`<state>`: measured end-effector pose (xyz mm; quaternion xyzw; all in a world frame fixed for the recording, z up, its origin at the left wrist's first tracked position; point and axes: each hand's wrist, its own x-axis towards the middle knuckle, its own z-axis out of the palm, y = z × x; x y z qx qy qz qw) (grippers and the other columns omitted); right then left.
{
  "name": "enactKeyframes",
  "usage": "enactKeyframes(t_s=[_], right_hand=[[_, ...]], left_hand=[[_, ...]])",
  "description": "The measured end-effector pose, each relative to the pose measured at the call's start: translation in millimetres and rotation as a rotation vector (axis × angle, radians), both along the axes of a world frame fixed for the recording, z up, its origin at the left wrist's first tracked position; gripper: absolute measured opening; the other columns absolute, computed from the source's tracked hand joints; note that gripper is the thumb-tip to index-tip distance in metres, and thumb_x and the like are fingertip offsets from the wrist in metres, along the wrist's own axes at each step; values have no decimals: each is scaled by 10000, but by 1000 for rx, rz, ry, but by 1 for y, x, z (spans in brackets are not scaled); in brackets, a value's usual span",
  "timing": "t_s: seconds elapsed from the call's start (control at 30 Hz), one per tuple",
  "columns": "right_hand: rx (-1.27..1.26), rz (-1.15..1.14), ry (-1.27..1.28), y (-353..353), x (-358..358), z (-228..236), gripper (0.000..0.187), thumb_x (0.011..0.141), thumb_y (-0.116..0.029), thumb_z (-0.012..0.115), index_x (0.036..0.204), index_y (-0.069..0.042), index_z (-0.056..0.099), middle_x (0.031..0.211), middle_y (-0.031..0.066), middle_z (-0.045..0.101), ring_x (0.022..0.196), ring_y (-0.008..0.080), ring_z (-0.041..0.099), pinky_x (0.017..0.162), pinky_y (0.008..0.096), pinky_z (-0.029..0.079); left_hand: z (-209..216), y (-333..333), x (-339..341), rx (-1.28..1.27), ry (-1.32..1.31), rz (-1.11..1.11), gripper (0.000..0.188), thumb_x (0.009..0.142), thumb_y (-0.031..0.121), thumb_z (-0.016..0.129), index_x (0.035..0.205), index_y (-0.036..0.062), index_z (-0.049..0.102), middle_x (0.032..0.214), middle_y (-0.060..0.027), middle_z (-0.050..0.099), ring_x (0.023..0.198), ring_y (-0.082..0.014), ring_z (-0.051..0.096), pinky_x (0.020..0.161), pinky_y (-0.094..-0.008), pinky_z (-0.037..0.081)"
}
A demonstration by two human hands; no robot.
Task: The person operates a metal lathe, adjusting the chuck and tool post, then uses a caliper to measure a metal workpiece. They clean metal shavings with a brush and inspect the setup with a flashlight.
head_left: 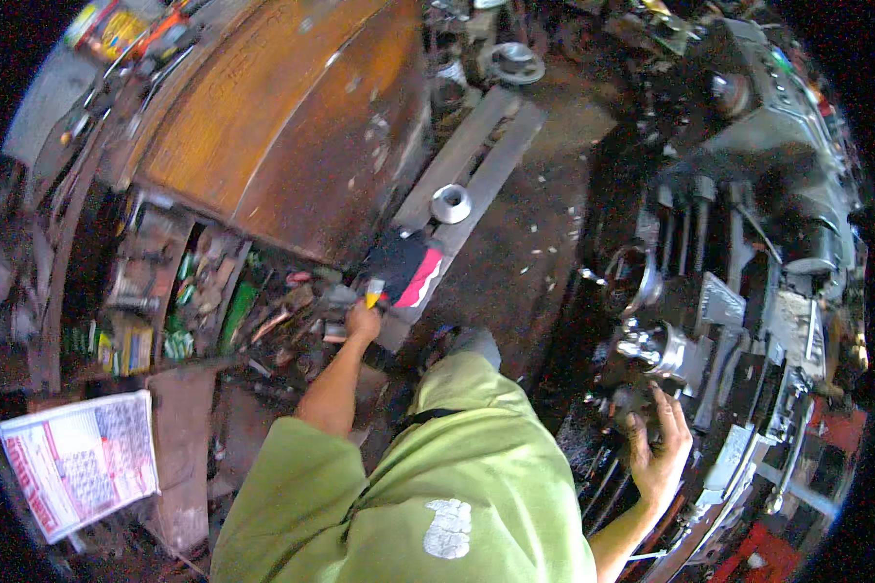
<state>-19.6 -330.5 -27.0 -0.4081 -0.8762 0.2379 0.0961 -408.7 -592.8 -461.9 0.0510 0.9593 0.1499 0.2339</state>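
Observation:
My left hand is closed around a small yellow object, whose kind I cannot make out. It is at the near end of a narrow wooden bench, beside a dark cloth with a pink and white edge. Farther along the bench sits a shiny round metal part with a hole through it. On the right, my right hand is open, thumb apart from the fingers, just below a bright metal fitting on a lathe. Whether its fingertips touch the machine is unclear.
A large brown wooden panel rises at the upper left. Below it, shelf compartments hold cluttered small items. A printed sheet hangs at the lower left. Another metal ring lies beyond the bench, and pale scraps dot the dark floor.

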Motion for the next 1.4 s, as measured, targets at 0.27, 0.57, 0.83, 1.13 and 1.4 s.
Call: enactKeyframes(t_s=[0.27,0.57,0.83,1.13,1.4], right_hand=[[240,-50,129,54,10,42,394,815,-186,743,1168,-39,648,1085,153,656,998,332,625,847,418,505],[827,-734,294,94,29,82,313,678,-18,748,981,-26,669,1033,134,660,945,335,619,846,425,492],[847,-1455,-631,116,63,111,280,859,-168,693,1101,-32,657,1145,156,600,1086,348,540,931,483,401],[515,-1648,-930,113,102,83,294,754,-299,797,837,-67,637,760,128,650,771,348,621,702,478,474],[332,-1722,-918,125,83,104,342,802,-288,754,1101,-144,670,945,112,696,912,339,665,780,466,539]], left_hand=[[63,28,18,-153,310,-250,689,804,328,750,1360,-2,512,1174,-286,590,1146,-434,549,980,-525,444],[173,403,-4,644,349,-891,511,884,261,666,1299,-16,553,1190,-269,585,1174,-438,514,1062,-498,364],[398,742,40,1409,351,-1310,226,934,185,621,1086,21,656,972,-160,652,937,-340,571,871,-443,453],[557,953,105,1527,747,-1579,163,880,170,660,969,37,690,962,-171,655,960,-379,597,877,-470,488],[583,1074,149,750,823,-1972,310,810,266,691,820,-43,708,868,-273,691,840,-415,685,779,-500,537]])
